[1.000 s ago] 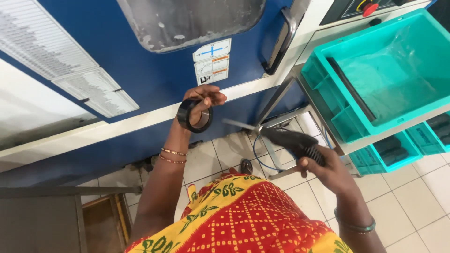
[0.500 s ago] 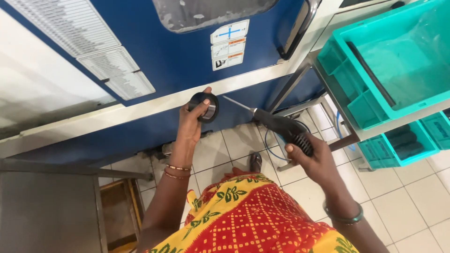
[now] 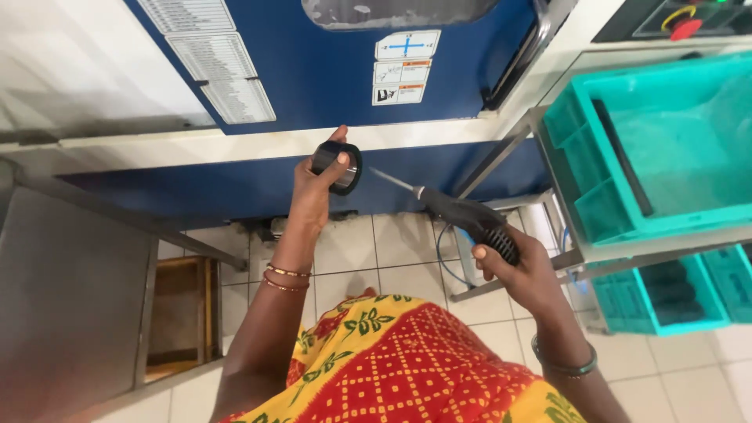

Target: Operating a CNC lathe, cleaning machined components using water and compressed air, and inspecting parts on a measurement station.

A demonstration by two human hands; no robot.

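Left hand (image 3: 313,188) higher now with black ring (image 3: 338,166), air gun (image 3: 462,215) nozzle alongside.

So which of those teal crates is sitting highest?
The big teal crate on the upper shelf, right of the air gun; the smaller teal crates sit on the shelf underneath.

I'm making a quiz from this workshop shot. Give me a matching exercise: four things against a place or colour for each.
Things:
1. black ring
2. air gun
3. teal crate
4. bangles

Places or colours:
A. on the left wrist
B. on the metal rack at right
C. gripped in the right hand
D. held up in the left hand

Pairs: 1-D, 2-C, 3-B, 4-A
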